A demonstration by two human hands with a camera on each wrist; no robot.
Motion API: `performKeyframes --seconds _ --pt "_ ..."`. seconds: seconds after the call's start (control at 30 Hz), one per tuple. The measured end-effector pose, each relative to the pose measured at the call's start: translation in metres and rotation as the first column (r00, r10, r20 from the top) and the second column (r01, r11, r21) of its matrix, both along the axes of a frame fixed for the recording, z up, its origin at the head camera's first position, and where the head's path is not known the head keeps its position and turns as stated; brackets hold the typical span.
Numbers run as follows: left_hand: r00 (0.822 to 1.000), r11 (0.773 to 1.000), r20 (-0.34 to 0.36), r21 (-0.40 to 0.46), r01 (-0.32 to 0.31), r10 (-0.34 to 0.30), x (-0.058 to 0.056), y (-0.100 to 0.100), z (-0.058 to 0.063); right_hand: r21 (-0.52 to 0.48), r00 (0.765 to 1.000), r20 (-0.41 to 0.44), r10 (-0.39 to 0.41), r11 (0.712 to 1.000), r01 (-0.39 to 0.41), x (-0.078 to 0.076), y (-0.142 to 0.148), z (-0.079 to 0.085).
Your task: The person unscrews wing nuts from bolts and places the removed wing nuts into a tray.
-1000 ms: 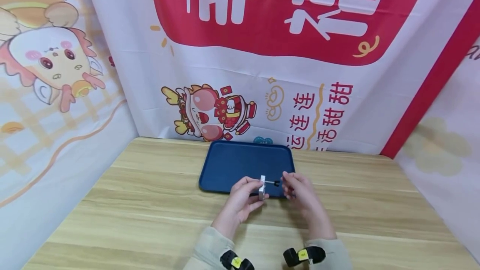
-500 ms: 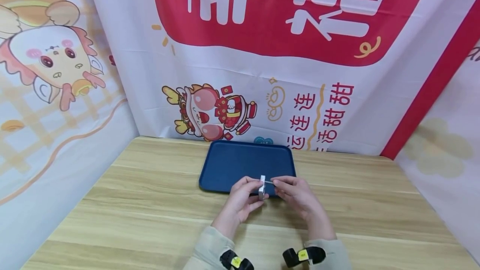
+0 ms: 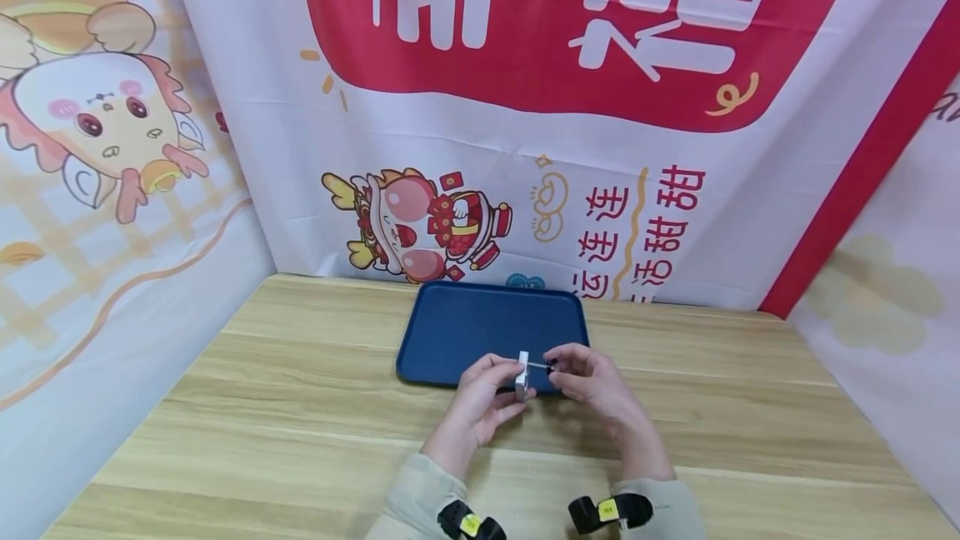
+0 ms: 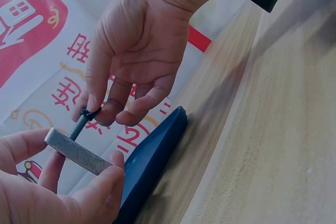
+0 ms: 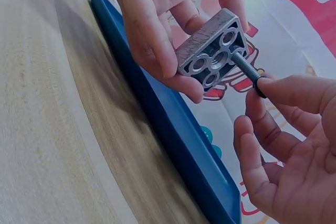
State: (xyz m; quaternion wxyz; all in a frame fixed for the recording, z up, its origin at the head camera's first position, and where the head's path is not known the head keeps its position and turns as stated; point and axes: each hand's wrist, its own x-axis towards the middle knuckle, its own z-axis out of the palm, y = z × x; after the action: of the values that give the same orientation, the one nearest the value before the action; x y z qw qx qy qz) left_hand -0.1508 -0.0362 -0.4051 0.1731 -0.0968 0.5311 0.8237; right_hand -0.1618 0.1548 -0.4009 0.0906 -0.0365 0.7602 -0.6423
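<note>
My left hand [image 3: 480, 402] grips a small rectangular metal block [image 5: 207, 40] by its edges, above the near edge of a blue tray. The block's face, seen in the right wrist view, has several round holes. A threaded bolt [image 5: 245, 67] sticks out of a hole near one corner, its tip hidden inside. My right hand [image 3: 600, 390] pinches the bolt's black head [image 5: 259, 86] between thumb and forefinger, while the other fingers curl loosely below. Much of the bolt's thread shows between block and head in the left wrist view [image 4: 80, 126].
The blue tray [image 3: 487, 323] lies on the wooden table [image 3: 300, 407] against the back cloth. Printed cloth walls [image 3: 285, 148] stand behind and at both sides. Each wrist wears a black strap [image 3: 472, 521] with a yellow label.
A second ago my right fingers were apart from the bolt's black head; they then closed over it and now pinch it with the wrist slightly turned. The left hand and block stay put.
</note>
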Motion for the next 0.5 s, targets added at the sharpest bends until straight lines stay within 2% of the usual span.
performKeyframes --seconds 0.33,0.5 --pt "1.000 1.000 -0.002 0.002 0.007 -0.007 0.0006 -0.0005 -0.0001 0.029 0.998 -0.065 -0.020 0.999 0.022 -0.0005 -0.0025 -0.0028" --pt "1.000 1.000 -0.002 -0.003 0.004 -0.004 -0.0003 -0.0003 -0.0005 0.020 0.999 -0.034 -0.038 0.999 0.039 -0.0003 -0.0030 -0.0011"
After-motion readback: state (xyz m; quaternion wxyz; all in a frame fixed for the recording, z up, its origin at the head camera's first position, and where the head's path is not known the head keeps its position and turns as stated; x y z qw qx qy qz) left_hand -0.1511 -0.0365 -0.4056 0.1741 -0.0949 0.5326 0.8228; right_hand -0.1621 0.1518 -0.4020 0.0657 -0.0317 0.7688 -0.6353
